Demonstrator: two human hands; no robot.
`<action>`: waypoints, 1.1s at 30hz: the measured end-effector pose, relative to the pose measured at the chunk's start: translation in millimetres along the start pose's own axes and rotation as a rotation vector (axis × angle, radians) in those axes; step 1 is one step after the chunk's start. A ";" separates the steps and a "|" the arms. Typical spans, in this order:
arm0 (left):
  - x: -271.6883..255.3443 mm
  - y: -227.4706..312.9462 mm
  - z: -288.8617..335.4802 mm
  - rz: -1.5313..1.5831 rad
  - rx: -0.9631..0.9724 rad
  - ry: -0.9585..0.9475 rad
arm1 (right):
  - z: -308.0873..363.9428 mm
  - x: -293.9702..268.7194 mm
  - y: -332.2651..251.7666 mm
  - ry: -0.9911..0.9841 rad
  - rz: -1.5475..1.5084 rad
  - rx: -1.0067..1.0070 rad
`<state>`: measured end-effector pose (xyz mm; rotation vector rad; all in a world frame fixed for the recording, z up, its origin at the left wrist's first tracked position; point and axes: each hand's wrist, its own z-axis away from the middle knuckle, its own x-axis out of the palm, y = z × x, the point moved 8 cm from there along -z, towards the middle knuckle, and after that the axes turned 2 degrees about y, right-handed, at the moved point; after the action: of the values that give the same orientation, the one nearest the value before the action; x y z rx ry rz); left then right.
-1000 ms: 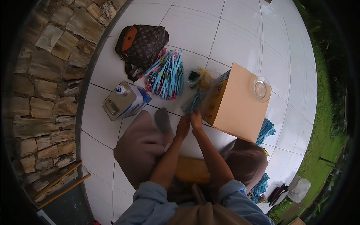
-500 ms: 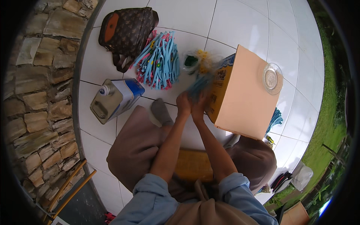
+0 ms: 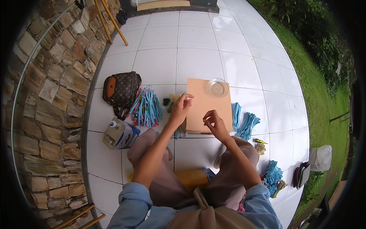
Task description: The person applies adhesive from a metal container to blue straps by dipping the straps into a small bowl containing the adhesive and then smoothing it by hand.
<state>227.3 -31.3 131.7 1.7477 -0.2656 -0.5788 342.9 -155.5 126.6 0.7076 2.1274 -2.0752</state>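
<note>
Over the peach-coloured top of a cardboard box (image 3: 206, 108), my two hands are raised and apart. My left hand (image 3: 182, 107) is at the box's left edge, its fingers bent and their tips close together. Nearer me, my right hand (image 3: 215, 124) has its thumb and fingertips pinched. Anything held in either hand is too small to make out. A clear glass dish (image 3: 217, 87) rests on the far right of the box top. Beside the box's left side, partly behind my left forearm, lie some blue strips (image 3: 179, 133) and clear bags (image 3: 166, 102) with green and yellow contents.
To the left are a pile of blue and pink strips (image 3: 146, 108), a brown patterned backpack (image 3: 122, 91) and a metal can (image 3: 120, 133). Bundled blue strips (image 3: 248, 124) and a yellow-black tool (image 3: 260, 141) lie right. A stone wall (image 3: 49, 114) borders the tiles.
My hands have gone from close together, over blue strips at the box's left side, to apart above its top. The view has tilted up, showing more floor beyond the box.
</note>
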 end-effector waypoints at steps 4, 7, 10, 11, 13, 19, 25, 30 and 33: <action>60.5 43.9 38.6 -0.278 0.272 -0.546 | 30.5 -96.9 36.3 0.286 0.377 0.044; 85.5 21.5 42.4 -0.401 0.225 -0.646 | 48.2 -110.3 60.8 0.333 0.471 0.189; 115.4 23.5 36.1 -0.353 0.158 -0.528 | 52.7 -85.6 76.8 0.076 0.486 0.220; 130.5 25.9 37.5 -0.345 0.161 -0.552 | 57.7 -78.6 79.6 -0.008 0.508 0.255; 154.5 24.4 43.3 -0.423 0.163 -0.605 | 62.0 -71.6 81.2 -0.047 0.557 0.306; 228.6 17.2 43.5 -0.589 0.035 -0.796 | 69.5 -119.9 80.9 0.070 0.585 0.275; 317.4 29.6 25.9 -0.297 0.111 -0.858 | 89.0 -209.4 186.0 0.186 0.110 0.589; 377.1 -91.5 39.8 -0.619 -0.015 -1.102 | 155.7 -199.9 320.2 0.091 0.618 0.877; 380.1 -157.1 75.2 -0.894 -0.075 -1.104 | 152.0 -148.3 338.8 -0.274 0.576 0.815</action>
<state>491.8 -232.9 -121.6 1.2380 -0.1901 -2.1563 565.2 -350.7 -142.4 0.8843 0.7472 -2.4247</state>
